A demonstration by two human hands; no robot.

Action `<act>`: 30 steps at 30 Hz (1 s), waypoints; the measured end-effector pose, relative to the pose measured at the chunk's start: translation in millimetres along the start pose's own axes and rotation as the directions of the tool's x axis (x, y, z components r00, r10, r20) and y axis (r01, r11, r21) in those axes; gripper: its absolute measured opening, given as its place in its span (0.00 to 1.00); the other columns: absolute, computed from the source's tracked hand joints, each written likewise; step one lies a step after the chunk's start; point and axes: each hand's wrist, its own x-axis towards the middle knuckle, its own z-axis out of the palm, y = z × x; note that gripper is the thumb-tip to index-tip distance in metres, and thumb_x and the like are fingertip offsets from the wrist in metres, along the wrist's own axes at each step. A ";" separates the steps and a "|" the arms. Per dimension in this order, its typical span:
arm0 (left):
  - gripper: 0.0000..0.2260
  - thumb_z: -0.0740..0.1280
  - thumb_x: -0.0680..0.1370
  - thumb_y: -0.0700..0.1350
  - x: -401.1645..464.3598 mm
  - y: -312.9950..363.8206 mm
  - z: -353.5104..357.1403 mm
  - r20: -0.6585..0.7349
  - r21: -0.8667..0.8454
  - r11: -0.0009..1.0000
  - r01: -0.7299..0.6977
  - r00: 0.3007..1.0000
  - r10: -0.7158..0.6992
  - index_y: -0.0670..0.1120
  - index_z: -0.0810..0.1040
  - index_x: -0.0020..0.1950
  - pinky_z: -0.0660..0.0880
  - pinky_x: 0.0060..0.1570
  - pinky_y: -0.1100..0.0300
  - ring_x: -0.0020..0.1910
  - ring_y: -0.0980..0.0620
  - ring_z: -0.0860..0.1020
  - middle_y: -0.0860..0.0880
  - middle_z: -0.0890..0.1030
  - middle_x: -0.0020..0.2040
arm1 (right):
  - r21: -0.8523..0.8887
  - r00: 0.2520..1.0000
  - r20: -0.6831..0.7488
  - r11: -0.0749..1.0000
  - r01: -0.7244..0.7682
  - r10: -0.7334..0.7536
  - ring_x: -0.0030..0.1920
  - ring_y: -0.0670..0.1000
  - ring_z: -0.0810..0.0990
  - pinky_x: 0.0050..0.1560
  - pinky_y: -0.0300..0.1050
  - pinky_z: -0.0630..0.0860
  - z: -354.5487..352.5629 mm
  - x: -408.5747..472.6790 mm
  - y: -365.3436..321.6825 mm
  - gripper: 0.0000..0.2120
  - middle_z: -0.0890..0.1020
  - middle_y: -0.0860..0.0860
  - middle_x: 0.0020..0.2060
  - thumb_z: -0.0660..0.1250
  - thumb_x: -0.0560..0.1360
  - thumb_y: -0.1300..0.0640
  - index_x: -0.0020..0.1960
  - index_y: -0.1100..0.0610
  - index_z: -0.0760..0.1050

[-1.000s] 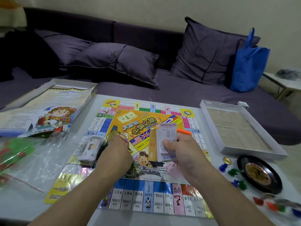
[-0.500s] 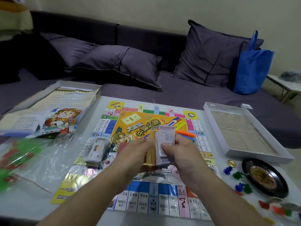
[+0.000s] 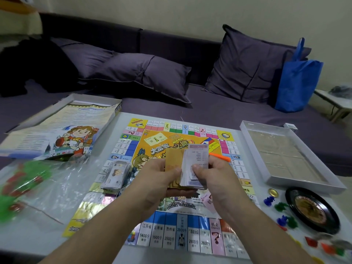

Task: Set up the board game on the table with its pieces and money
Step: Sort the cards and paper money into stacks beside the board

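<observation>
Both hands clamp one stack of cards (image 3: 194, 168) above the board's centre: left hand (image 3: 162, 180) grips the yellow-brown half from the 9 o'clock side w/ thumb on top, right hand (image 3: 213, 176) pinches the white/purple half from 3 o'clock, thumb across the face. Stack stands on edge, tilted slightly, top card showing printed rows. An orange strip (image 3: 220, 157) pokes out behind the right hand at approx 2 o'clock.

Game board (image 3: 171, 235) lies flat on the white table (image 3: 28, 241), blue price squares along the near edge. On the board at 9 o'clock from the hands, a bundle of paper money (image 3: 115, 174). Pink card (image 3: 208, 201) lies under the right wrist.

Far 10 o'clock: box lid w/ rules sheet (image 3: 62, 128). 8 o'clock: clear plastic bag (image 3: 38, 187) w/ green and red bits inside. 2–3 o'clock: white box tray (image 3: 285, 155). 4 o'clock: black roulette wheel (image 3: 312, 209), gold coin (image 3: 273, 192), blue and green pawns (image 3: 280, 206) just beside it.
</observation>
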 end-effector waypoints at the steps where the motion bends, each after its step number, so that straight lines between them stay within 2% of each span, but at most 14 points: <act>1: 0.08 0.63 0.84 0.35 -0.1 0.2 0.4 -0.010 0.009 1.000 -0.010 1.000 0.010 0.40 0.82 0.57 0.86 0.40 0.51 0.42 0.43 0.88 0.42 0.88 0.48 | 0.003 1.000 0.001 1.000 -0.003 0.003 0.43 0.46 0.87 0.40 0.39 0.80 -1.1 0.0 0.0 0.11 0.89 0.48 0.47 0.68 0.82 0.64 0.61 0.53 0.82; 4: 0.06 0.65 0.84 0.36 1.0 -0.4 1.4 -0.044 0.009 1.000 -0.010 0.999 0.010 0.39 0.81 0.57 0.86 0.42 0.49 0.41 0.44 0.88 0.43 0.88 0.46 | 0.008 1.000 -0.015 1.000 -0.010 0.010 0.48 0.49 0.87 0.47 0.44 0.82 -5.5 2.1 0.8 0.10 0.89 0.49 0.48 0.68 0.82 0.63 0.61 0.54 0.82; 9: 0.07 0.65 0.84 0.36 5.1 -1.9 1.4 -0.079 -0.008 1.000 0.002 0.997 -0.003 0.38 0.81 0.58 0.86 0.46 0.46 0.49 0.39 0.87 0.40 0.88 0.49 | 0.020 0.999 -0.036 1.000 -0.015 0.015 0.52 0.54 0.87 0.55 0.54 0.84 -11.6 6.3 2.3 0.09 0.88 0.52 0.51 0.68 0.82 0.63 0.58 0.54 0.82; 13: 0.06 0.67 0.83 0.36 4.2 -3.3 2.3 -0.051 0.085 0.996 -0.014 0.999 0.018 0.40 0.83 0.56 0.85 0.51 0.44 0.49 0.40 0.87 0.42 0.88 0.50 | 0.007 1.000 0.017 1.000 0.010 -0.010 0.46 0.51 0.88 0.44 0.44 0.83 -12.1 4.5 2.4 0.11 0.89 0.50 0.46 0.68 0.82 0.65 0.58 0.53 0.83; 16: 0.06 0.66 0.83 0.35 4.7 -3.5 1.7 -0.053 0.082 0.997 0.000 0.999 0.005 0.40 0.83 0.56 0.86 0.44 0.50 0.47 0.40 0.88 0.42 0.88 0.49 | -0.016 0.999 0.020 0.999 0.031 -0.030 0.43 0.48 0.88 0.40 0.40 0.82 -12.4 4.3 3.4 0.11 0.89 0.48 0.44 0.68 0.82 0.65 0.57 0.52 0.83; 22: 0.07 0.64 0.83 0.32 7.0 -3.6 0.9 -0.113 0.100 0.994 -0.041 0.992 0.053 0.38 0.81 0.58 0.86 0.40 0.55 0.46 0.42 0.88 0.44 0.89 0.48 | 0.017 0.999 -0.045 1.000 0.009 -0.008 0.50 0.53 0.88 0.53 0.52 0.85 -14.6 8.3 3.0 0.09 0.89 0.50 0.49 0.69 0.82 0.63 0.58 0.53 0.83; 25: 0.09 0.64 0.82 0.30 10.0 -3.5 0.3 -0.142 0.080 0.997 -0.021 0.989 0.032 0.40 0.80 0.57 0.86 0.41 0.53 0.45 0.40 0.88 0.44 0.88 0.48 | 0.016 0.999 -0.046 1.000 0.000 0.001 0.51 0.54 0.88 0.54 0.53 0.85 -15.8 8.6 3.0 0.09 0.89 0.51 0.49 0.68 0.82 0.64 0.58 0.54 0.83; 27: 0.09 0.65 0.82 0.32 12.4 -5.8 0.1 -0.125 0.095 0.995 0.012 0.992 0.000 0.42 0.81 0.57 0.86 0.49 0.46 0.48 0.40 0.88 0.43 0.88 0.50 | -0.010 1.000 -0.023 1.000 0.005 -0.005 0.48 0.52 0.89 0.49 0.48 0.85 -14.7 7.0 4.0 0.09 0.89 0.51 0.48 0.68 0.82 0.65 0.57 0.54 0.83; 30: 0.09 0.64 0.85 0.37 14.3 -9.8 1.7 -0.076 0.100 0.993 0.066 0.995 -0.058 0.44 0.80 0.61 0.86 0.47 0.47 0.48 0.42 0.88 0.42 0.88 0.52 | -0.034 1.000 0.003 0.999 0.010 -0.010 0.43 0.49 0.89 0.39 0.40 0.83 -10.1 5.1 6.3 0.09 0.89 0.51 0.46 0.69 0.81 0.66 0.57 0.55 0.83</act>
